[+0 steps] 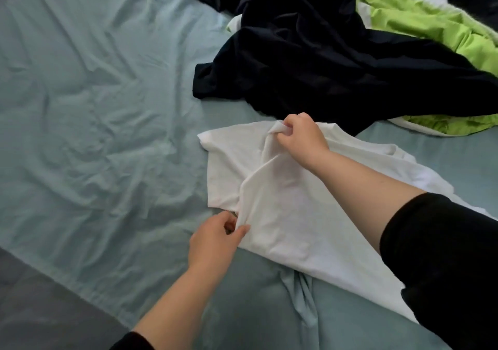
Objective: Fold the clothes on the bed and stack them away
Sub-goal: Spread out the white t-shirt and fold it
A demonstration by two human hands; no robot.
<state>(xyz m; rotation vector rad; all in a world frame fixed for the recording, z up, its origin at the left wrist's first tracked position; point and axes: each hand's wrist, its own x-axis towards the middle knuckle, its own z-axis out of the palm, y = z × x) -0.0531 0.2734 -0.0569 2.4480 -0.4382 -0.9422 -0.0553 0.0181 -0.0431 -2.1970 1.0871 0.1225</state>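
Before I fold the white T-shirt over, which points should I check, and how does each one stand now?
1. Left hand pinches the white T-shirt at the near end of the raised fold: ok.
2. Right hand pinches the far end of that fold: ok.
3. T-shirt lies smooth: not ok, its right part is wrinkled.
4. T-shirt free of the black garment: cannot tell, their edges meet.
5. Bare bedsheet to the left for laying it down: ok.

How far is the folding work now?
Done: no folded stack shows. In hand: the left hand and right hand pinch the white shirt, raising a crease. Left: the black clothes and green cloth lie crumpled behind it.
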